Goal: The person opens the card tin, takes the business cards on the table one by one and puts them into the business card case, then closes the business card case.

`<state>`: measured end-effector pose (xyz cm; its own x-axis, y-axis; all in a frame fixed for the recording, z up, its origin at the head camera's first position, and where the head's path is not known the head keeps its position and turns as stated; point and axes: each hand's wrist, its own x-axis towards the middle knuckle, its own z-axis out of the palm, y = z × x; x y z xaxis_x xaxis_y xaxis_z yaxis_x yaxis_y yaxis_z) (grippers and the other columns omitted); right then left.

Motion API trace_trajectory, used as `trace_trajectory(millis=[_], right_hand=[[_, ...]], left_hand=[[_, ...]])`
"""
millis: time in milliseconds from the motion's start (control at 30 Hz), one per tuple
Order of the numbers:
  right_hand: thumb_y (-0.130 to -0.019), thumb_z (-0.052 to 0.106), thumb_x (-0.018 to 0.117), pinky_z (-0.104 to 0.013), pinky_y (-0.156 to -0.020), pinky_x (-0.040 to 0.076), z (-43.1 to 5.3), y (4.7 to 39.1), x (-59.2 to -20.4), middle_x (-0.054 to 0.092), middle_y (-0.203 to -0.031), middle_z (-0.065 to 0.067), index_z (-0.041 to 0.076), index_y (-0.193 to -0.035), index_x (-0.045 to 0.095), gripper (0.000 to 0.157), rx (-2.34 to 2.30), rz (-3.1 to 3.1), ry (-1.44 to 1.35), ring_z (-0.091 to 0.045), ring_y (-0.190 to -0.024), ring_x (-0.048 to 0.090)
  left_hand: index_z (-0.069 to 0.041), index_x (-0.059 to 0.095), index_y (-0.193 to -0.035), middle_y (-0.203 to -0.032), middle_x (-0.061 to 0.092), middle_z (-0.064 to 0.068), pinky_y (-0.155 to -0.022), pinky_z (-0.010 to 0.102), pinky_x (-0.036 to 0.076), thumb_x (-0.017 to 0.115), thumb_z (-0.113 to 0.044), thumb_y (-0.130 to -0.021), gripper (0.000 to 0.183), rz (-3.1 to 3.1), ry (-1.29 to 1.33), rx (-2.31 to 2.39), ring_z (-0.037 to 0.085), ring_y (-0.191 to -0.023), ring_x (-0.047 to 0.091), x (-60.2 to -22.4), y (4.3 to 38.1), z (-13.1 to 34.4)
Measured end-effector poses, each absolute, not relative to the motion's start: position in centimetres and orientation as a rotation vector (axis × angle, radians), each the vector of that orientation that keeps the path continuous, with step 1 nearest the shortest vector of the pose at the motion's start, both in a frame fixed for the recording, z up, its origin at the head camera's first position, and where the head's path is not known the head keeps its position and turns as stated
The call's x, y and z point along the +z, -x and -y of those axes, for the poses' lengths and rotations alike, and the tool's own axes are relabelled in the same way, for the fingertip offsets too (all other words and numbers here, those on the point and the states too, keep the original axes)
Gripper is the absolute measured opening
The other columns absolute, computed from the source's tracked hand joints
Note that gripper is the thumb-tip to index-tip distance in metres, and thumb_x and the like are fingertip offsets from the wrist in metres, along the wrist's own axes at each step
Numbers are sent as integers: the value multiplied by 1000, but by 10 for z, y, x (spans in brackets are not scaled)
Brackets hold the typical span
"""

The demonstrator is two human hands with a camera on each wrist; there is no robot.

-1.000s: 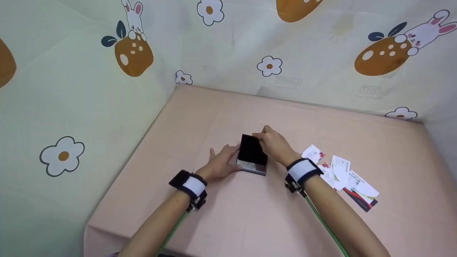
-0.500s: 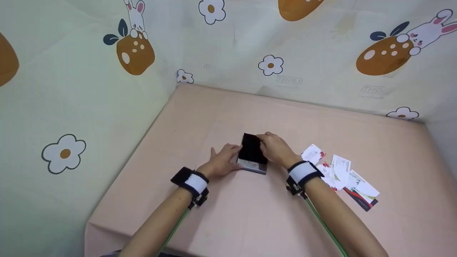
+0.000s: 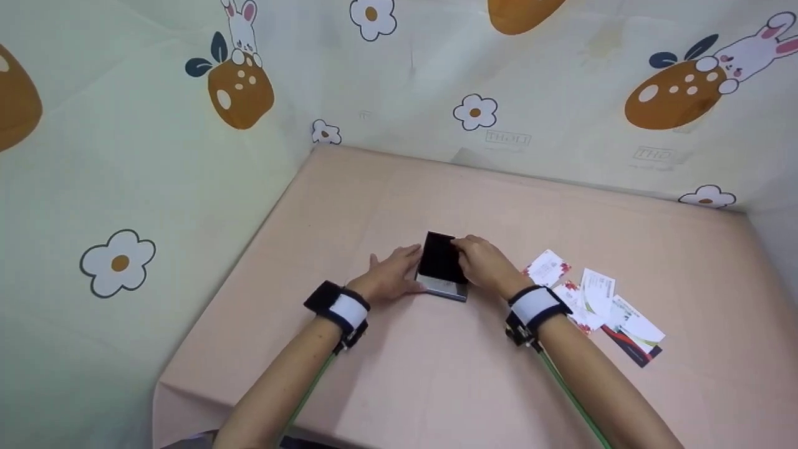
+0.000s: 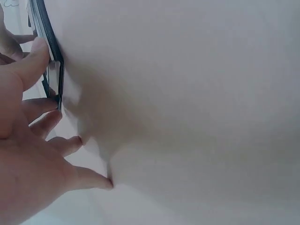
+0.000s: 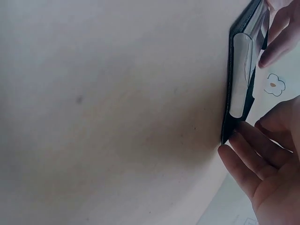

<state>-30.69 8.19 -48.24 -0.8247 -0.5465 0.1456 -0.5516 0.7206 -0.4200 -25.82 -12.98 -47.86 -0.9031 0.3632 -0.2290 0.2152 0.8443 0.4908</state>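
A small card holder [image 3: 442,262] lies on the cloth, a black sheet over most of it and a clear strip along its near end. My left hand [image 3: 389,274] grips its left side, thumb at the near left corner. In the left wrist view, the ring and little fingers [image 4: 93,178] spread onto the cloth. My right hand [image 3: 489,262] has curled fingers pinching the holder's far right edge. The right wrist view shows clear sleeves [image 5: 251,51] inside the dark cover, with fingertips at its corner. What the right thumb presses on is partly hidden.
Several printed cards [image 3: 597,293] lie overlapping to the right of my right wrist. A pink cloth [image 3: 374,187] covers the table, and patterned sheeting [image 3: 411,75] rises behind it and on the left. Green cables [image 3: 570,396] run from both wrist cameras along the forearms.
My right fingertips have slid slightly right and nearer along the holder's far edge. The left hand stays at the left side with small finger shifts. The cards have not moved.
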Motion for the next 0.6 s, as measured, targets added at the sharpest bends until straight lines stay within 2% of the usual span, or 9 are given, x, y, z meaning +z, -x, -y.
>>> trace_trajectory(millis=[100, 267, 600], right_hand=[[-90, 5, 48, -41, -95, 47, -85, 304, -484, 61, -110, -18, -3, -120, 56, 33, 700, 2886, -940, -29, -106, 58], [-91, 8, 48, -39, -94, 48, -91, 299, -487, 60, -111, -15, -1, -124, 54, 35, 634, 2877, -948, -26, -105, 57], [-87, 5, 54, -35, -86, 51, -92, 284, -478, 60, -109, -13, -1, -122, 56, 35, 442, 2702, -1067, -24, -101, 57]], left_hand=[[-10, 19, -146, -156, 9, 3, -104, 71, -2, 60, -38, -86, 78, -2680, -448, 650, 34, -142, 7, -478, 262, 131], [-16, 13, -148, -156, 3, 1, -104, 71, -4, 60, -41, -85, 82, -2631, -512, 622, 35, -142, 1, -479, 268, 132], [-20, 14, -147, -155, 7, -2, -104, 69, -6, 55, -43, -88, 76, -2604, -556, 574, 34, -142, -2, -478, 270, 138]])
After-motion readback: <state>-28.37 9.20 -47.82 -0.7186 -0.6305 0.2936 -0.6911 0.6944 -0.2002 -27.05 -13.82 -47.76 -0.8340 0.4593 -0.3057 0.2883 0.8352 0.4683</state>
